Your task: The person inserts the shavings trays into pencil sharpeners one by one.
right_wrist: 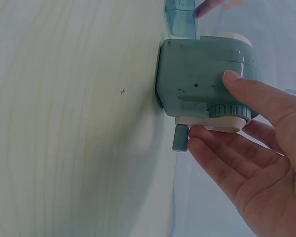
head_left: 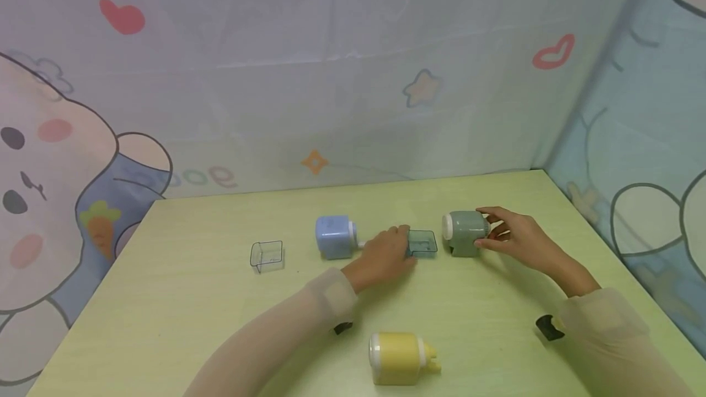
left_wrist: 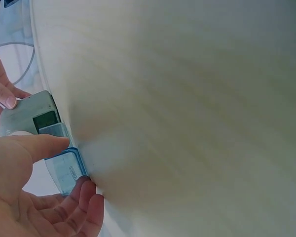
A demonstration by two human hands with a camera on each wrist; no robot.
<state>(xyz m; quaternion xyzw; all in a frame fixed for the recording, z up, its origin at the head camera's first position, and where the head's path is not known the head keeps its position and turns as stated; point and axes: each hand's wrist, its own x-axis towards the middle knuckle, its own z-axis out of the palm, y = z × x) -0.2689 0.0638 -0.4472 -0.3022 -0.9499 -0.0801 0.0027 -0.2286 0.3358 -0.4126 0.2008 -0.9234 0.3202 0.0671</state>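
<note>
A green pencil sharpener [head_left: 466,231] with a white round front lies at the right back of the table. My right hand [head_left: 515,238] grips it at its crank end, thumb on the body and fingers by the crank [right_wrist: 181,137]. In my left hand [head_left: 386,257] a clear teal shavings drawer [head_left: 423,242] is pinched between thumb and fingertips, as the left wrist view shows. The drawer [left_wrist: 66,173] lies close beside the sharpener's body [left_wrist: 29,111], where a dark drawer opening [left_wrist: 46,119] faces it.
A blue pencil sharpener [head_left: 333,238] stands left of my left hand, and a clear drawer [head_left: 267,256] lies farther left. Near the front edge, a yellow pencil sharpener [head_left: 397,357] lies between my forearms. A printed cloth [head_left: 353,78] hangs behind the table [head_left: 165,299].
</note>
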